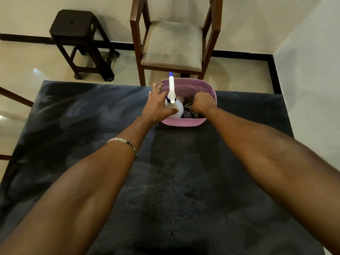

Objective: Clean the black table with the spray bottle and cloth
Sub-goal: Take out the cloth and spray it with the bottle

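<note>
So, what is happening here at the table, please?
A person reaches with both hands into a pink basket at the far edge of the black table. The left hand holds the white spray bottle, and the right hand grips the checked cloth inside. The dusty table is not wiped yet.

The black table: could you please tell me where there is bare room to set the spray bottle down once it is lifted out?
The black table lies bare left of the pink basket, out to its left edge, and in the near stretch between the forearms. It is crowded inside the basket: the left hand holds the spray bottle and the right hand grips the cloth.
</note>
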Demonstrator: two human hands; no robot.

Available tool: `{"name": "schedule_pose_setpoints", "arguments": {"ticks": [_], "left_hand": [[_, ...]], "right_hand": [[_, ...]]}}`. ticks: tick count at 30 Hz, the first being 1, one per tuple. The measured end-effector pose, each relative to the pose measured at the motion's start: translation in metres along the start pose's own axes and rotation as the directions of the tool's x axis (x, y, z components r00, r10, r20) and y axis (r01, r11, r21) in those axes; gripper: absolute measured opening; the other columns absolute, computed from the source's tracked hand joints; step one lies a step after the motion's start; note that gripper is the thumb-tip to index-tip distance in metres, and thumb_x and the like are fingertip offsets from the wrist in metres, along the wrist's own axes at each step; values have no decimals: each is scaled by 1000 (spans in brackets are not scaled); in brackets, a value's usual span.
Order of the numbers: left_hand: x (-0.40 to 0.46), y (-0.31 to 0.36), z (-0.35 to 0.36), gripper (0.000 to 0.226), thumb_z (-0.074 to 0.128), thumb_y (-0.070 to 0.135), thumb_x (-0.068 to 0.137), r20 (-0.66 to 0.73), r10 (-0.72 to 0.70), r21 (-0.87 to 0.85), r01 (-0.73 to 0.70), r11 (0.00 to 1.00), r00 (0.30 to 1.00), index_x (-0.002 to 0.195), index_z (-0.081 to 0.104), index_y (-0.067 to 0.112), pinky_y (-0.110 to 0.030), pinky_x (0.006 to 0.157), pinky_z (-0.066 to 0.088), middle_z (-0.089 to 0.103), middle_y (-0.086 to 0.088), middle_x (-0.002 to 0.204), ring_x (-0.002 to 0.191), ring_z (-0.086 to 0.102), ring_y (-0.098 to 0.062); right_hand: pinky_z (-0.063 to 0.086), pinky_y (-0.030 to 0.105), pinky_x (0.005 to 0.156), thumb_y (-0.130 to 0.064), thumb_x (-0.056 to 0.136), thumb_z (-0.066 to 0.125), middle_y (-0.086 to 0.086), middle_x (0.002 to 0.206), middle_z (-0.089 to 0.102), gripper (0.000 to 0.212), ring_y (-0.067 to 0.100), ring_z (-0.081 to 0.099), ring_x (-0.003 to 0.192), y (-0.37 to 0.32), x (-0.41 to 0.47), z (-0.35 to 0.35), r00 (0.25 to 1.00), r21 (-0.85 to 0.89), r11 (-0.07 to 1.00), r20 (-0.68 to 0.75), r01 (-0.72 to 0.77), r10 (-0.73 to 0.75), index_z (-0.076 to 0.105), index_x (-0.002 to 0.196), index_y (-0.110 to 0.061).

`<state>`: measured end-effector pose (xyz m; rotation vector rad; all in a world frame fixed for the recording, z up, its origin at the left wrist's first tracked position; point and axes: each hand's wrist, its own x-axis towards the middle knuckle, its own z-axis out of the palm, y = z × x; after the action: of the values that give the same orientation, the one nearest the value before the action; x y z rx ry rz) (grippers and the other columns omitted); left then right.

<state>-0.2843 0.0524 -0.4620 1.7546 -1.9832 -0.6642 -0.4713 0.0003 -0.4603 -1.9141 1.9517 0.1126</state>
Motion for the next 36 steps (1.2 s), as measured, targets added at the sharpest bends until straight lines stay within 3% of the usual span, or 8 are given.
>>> {"name": "schedule_pose_setpoints", "arguments": {"ticks": [3, 6, 11, 15, 20, 26, 31, 36], "left_hand": [[0, 1, 2, 70, 79, 39, 76, -24, -4, -13, 4, 1000, 1000, 137, 53, 16, -56, 119, 6, 20, -11, 162, 151, 4, -35], [1, -1, 3, 63, 78, 39, 76, -27, 0, -29, -1, 1000, 1000, 132, 58, 16, -57, 119, 7, 22, -11, 161, 151, 6, -35], [-2, 0, 0, 58, 76, 26, 78, -18, -15, -47, 14, 999, 1000, 132, 57, 16, -58, 120, 7, 24, -9, 161, 151, 4, -34], [-2, 1, -1, 55, 76, 26, 78, -29, -9, -48, 7, 999, 1000, 129, 60, 15, -57, 119, 6, 27, -8, 159, 151, 7, -33], [-5, 0, 1, 60, 76, 25, 77, -3, -18, -48, 18, 999, 1000, 133, 57, 17, -62, 118, 14, 31, -5, 157, 150, 10, -29], [-7, 6, -7, 51, 75, 19, 78, 18, -30, -49, 30, 998, 999, 127, 61, 13, -58, 119, 14, 42, -5, 149, 148, 17, -29], [-12, 14, -5, 59, 77, 21, 76, 33, -123, -99, 126, 987, 992, 131, 57, 13, -56, 116, 28, 42, -8, 151, 145, 27, -30], [-22, 32, -12, 47, 68, 8, 81, -5, -198, -189, 193, 963, 980, 128, 58, 10, -37, 101, 44, 55, -9, 135, 126, 50, -28]], "right_hand": [[53, 30, 67, -8, 93, 64, 9, 97, 63, 24, 21, 62, 83, -2, 0, 4, 999, -41, 999, -40, -6, 4, 61, 117, -4], [60, 37, 79, -8, 94, 61, 12, 102, 68, 21, 26, 67, 90, -3, -1, 8, 999, -63, 998, -45, 12, -15, 66, 113, -3], [51, 40, 96, -14, 96, 61, 20, 128, 58, 23, 32, 57, 114, -4, -3, 12, 996, -89, 996, -87, 23, -31, 64, 117, -6], [47, 31, 81, -7, 96, 60, 15, 126, 60, 38, 26, 60, 107, -3, -3, 8, 998, 19, 1000, 57, 18, -19, 51, 133, -7], [49, 29, 74, -5, 94, 60, 10, 118, 60, 65, 23, 60, 98, 4, -6, 6, 998, 107, 994, 41, 38, -43, 28, 150, -8], [52, 31, 78, -1, 91, 61, 10, 117, 60, 41, 20, 58, 101, 7, -13, -5, 998, 246, 969, -56, 25, -11, 45, 128, -10], [55, 30, 76, -1, 93, 58, 7, 113, 55, 29, 17, 56, 102, 10, -22, -21, 992, 485, 874, -124, 37, 27, 48, 116, -14], [58, 31, 73, -1, 91, 57, 6, 109, 58, 30, 18, 60, 99, 15, -38, -45, 989, 693, 720, -128, 33, 78, 48, 115, -17]]}}
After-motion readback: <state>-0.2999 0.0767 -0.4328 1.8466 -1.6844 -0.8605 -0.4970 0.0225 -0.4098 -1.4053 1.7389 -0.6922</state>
